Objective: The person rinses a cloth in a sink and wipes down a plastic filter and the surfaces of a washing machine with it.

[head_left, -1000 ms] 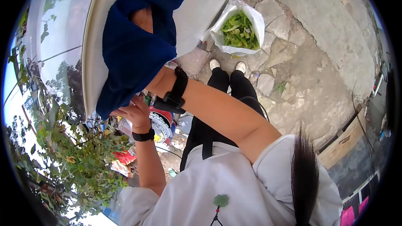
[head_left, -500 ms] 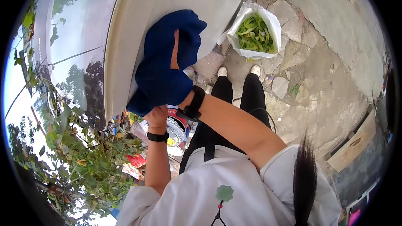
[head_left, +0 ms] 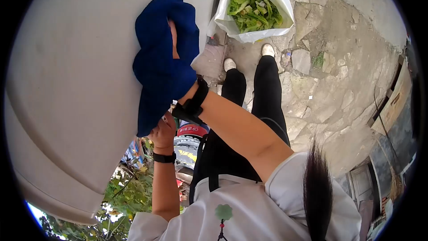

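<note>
Right hand [head_left: 174,40]: wrapped inside the blue cloth, only a strip of finger shows through a fold; pressed flat against the car panel, so whether the fingers are spread or curled cannot be told.
Left hand [head_left: 164,129]: closed on the lower hanging edge of the cloth, fingers pinching the fabric just below the right wrist.
Blue cloth [head_left: 160,71]: bunched over the right hand, long axis running from the top fold down to the tail at the left hand; lies on the panel, near its right edge.
Nearer hand: the right hand sits under the cloth's bulk; the left hand touches only the tail.
White car panel [head_left: 80,89]: broad, curved, fills the left of the view.
Wrist bands [head_left: 192,102]: black, one on each forearm.
Bag of greens [head_left: 254,6]: white, open, on the cracked paving beyond the shoes, well apart from the hands.
</note>
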Demonstrator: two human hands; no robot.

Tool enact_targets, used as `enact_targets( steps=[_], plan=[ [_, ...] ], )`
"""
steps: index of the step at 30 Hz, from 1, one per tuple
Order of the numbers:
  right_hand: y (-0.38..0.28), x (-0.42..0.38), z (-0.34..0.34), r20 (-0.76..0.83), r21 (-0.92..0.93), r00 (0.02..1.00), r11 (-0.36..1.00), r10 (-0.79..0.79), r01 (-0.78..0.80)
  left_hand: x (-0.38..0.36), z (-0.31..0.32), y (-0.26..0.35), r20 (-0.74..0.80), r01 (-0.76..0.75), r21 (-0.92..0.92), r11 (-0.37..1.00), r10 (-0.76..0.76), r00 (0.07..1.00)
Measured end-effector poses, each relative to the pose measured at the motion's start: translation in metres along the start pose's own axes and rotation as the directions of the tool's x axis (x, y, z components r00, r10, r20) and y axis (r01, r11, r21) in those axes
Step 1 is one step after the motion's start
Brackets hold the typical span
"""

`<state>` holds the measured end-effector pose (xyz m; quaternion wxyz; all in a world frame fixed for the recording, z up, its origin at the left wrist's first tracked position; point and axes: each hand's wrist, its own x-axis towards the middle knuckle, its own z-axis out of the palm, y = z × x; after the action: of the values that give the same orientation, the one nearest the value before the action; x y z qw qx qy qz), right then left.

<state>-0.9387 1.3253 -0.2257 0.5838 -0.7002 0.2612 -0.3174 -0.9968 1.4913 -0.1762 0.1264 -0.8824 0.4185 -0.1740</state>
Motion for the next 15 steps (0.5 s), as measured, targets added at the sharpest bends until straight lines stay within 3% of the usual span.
enact_targets(
  steps=[1, 4, 9, 15],
  plan=[
    [0.025, -0.003, 0.001, -0.006, -0.018, 0.999, 0.999, 0.046, -0.046, 0.003, 0.011, 0.007, 0.035, -0.088, 0.071, 0.994, 0.086, 0.996],
    [0.105, -0.010, 0.005, -0.017, -0.060, 0.978, 0.976, 0.210, -0.210, -0.006, 0.050, 0.029, 0.215, -0.163, 0.116, 0.980, 0.136, 0.967],
    [0.223, -0.026, 0.012, -0.006, -0.073, 0.884, 0.881, 0.468, -0.467, 0.002, 0.092, 0.057, 0.349, -0.253, 0.185, 0.950, 0.177, 0.920],
    [0.263, -0.052, 0.019, 0.037, -0.065, 0.788, 0.788, 0.615, -0.612, 0.005, 0.103, 0.066, 0.414, -0.287, 0.052, 0.956, 0.241, 0.878]
  ],
)
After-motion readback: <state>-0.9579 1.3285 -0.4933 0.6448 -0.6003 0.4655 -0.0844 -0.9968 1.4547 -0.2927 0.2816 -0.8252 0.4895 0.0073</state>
